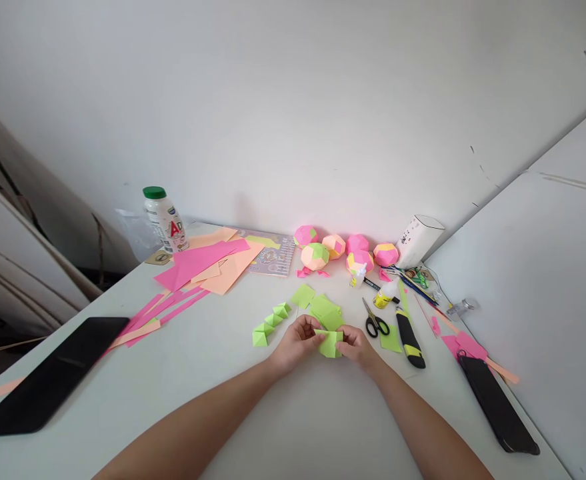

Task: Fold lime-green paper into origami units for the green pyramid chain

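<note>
Between my two hands is a small creased piece of green paper (329, 344), held just above the table. My left hand (300, 341) pinches its left edge, thumb on top. On the opposite edge, my right hand (355, 345) grips it between thumb and fingers. Just beyond lie several flat green paper pieces (325, 309), partly hidden by my hands. To the left of my left hand sits a row of folded green paper units (271, 323). Black-handled scissors (377, 325) rest to the right, near a green paper square (391, 339).
A black and yellow utility knife (409, 339), glue bottle (386, 294) and phone (497, 403) lie to the right. Several faceted paper balls (315, 255) line the wall. Pink and orange sheets (197, 263), a white bottle (167, 220) and a black tablet-like slab (53, 377) are left.
</note>
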`<state>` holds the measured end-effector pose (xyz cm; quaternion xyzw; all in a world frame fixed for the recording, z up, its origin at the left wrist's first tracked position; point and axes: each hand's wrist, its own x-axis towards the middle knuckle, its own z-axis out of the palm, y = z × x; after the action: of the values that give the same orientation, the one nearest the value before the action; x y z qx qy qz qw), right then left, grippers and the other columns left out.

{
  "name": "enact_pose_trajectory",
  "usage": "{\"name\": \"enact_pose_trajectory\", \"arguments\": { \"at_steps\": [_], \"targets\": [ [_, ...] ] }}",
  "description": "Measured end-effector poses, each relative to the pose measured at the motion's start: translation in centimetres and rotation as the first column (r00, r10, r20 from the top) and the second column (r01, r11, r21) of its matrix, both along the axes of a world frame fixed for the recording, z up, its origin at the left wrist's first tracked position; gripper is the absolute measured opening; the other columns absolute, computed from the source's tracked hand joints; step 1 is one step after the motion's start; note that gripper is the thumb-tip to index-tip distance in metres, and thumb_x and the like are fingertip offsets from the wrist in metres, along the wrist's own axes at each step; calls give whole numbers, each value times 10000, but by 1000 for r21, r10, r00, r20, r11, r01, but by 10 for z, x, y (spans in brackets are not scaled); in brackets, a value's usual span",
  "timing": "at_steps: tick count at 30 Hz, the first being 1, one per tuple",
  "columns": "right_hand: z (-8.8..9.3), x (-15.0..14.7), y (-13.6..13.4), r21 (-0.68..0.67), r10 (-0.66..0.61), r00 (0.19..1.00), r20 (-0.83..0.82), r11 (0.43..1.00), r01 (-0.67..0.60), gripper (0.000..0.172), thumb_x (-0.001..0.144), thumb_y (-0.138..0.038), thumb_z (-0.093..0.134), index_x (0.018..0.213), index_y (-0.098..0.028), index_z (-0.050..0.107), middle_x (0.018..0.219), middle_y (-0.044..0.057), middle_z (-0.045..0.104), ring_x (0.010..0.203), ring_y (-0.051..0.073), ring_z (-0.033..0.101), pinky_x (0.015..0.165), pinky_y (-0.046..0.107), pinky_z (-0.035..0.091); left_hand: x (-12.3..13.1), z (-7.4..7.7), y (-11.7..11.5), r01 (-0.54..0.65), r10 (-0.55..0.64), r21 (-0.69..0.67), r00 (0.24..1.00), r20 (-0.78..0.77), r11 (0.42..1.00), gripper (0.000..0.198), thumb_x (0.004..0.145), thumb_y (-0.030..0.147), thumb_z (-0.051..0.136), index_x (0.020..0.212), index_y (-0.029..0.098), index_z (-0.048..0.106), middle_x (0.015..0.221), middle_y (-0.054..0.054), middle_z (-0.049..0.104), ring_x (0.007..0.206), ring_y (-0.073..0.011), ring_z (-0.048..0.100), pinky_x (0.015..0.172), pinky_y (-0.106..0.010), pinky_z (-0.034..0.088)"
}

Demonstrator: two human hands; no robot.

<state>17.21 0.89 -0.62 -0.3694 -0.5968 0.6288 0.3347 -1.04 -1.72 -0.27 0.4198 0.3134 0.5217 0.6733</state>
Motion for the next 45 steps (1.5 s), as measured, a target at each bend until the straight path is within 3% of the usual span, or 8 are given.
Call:
{"name": "enact_pose_trajectory", "arguments": {
  "at_steps": [7,13,18,25,34,45],
  "targets": [
    [8,-6,-4,39,-74,997,34,997,72,216,734,-343,616,683,-167,503,584,-40,475,523,98,447,502,223,385,1,-3,-6,114,-98,83,980,-175,990,272,719,316,657,848,188,454,755,12,531,679,-104,516,583,-222,388],
    [3,-5,-4,49,-55,997,55,997,53,250,750,-399,615,725,-162,536,585,-43,458,521,93,433,506,221,384,0,-6,-5,110,-69,169,970,-232,980,284,747,241,601,1019,206,526,960,-45,574,904,-168,539,756,-297,427],
    [2,-5,-3,58,-69,995,76,996,64,260,714,-403,653,744,-165,552,579,-39,488,504,99,447,493,229,377,0,-9,-3,53,-4,197,970,-242,979,288,767,232,555,1053,218,526,977,-50,560,941,-181,527,773,-312,440],
    [4,-6,-4,59,-85,991,108,995,79,286,701,-428,658,677,-165,548,548,-36,498,497,107,466,487,235,386,0,-11,-4,27,35,193,949,-313,981,331,748,254,585,1075,215,552,935,-44,528,851,-165,509,743,-300,439],
    [2,-6,-2,65,-100,987,122,994,93,280,660,-413,694,668,-155,586,532,-38,502,480,100,449,468,234,347,0,-15,-2,22,17,160,971,-239,987,356,720,253,616,1069,203,571,942,-49,510,879,-174,515,777,-318,436],
    [1,-4,-1,60,-153,988,36,987,151,258,644,-381,716,695,-155,602,540,-25,568,480,108,503,483,242,413,2,-23,-2,15,137,299,866,-481,954,283,804,315,528,1059,219,604,806,-25,481,707,-142,467,654,-280,414]
  ]
}}
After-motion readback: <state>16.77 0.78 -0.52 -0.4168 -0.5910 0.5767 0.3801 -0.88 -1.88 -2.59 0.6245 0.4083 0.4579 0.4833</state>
